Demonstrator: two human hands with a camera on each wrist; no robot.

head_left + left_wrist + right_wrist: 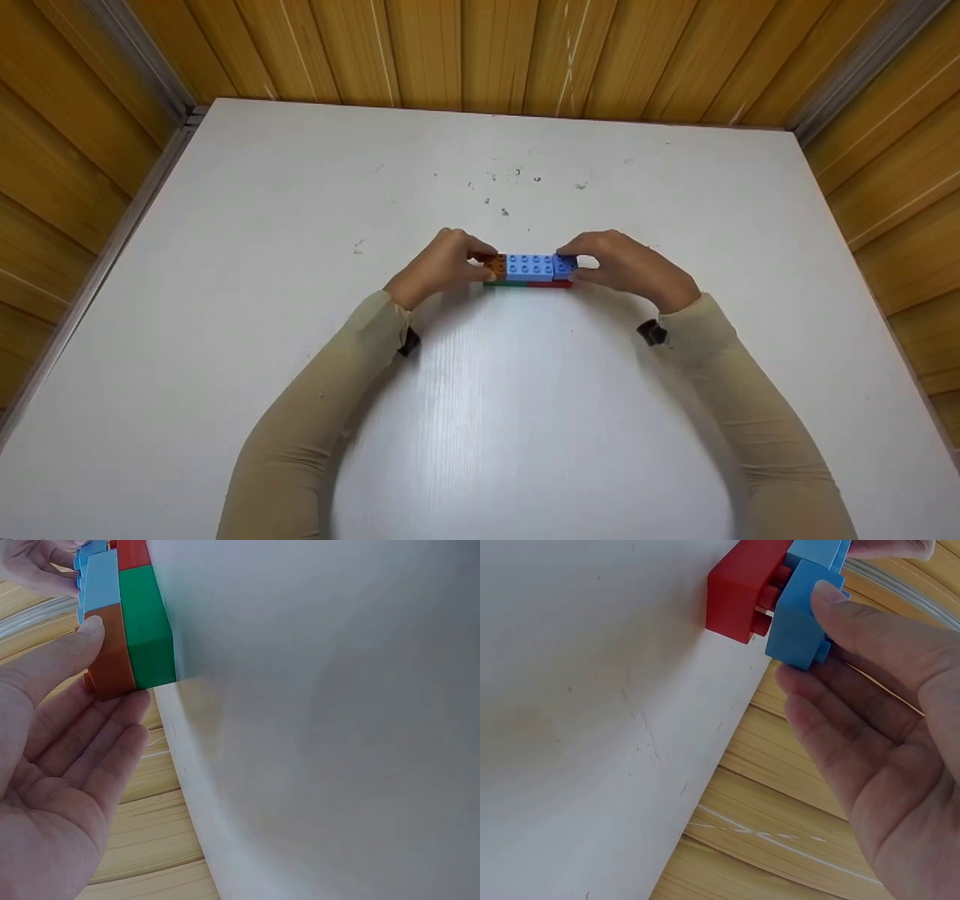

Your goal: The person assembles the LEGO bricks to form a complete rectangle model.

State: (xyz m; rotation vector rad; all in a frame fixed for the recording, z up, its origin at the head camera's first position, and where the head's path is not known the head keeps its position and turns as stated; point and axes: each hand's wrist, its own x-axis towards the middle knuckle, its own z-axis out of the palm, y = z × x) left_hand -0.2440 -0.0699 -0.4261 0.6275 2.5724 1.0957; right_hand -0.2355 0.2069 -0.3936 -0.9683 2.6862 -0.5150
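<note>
My left hand (444,264) pinches a brown toy building brick (114,656) between thumb and fingers, at the left end of a short brick row. Beside it in the row's upper layer is a light blue brick (529,274). At the right end my right hand (628,264) pinches a blue brick (795,619) with thumb and fingers. Below lie a green brick (148,630) on the left and a red brick (739,596) on the right. In the right wrist view, red studs show in a gap between the blue brick and the red brick.
The bricks stand on a white table (525,420) with small dark marks (505,212) on its far part. Yellow wood-patterned panels (420,52) rise behind the table and at both sides. A black wrist device (652,332) sits at the right cuff.
</note>
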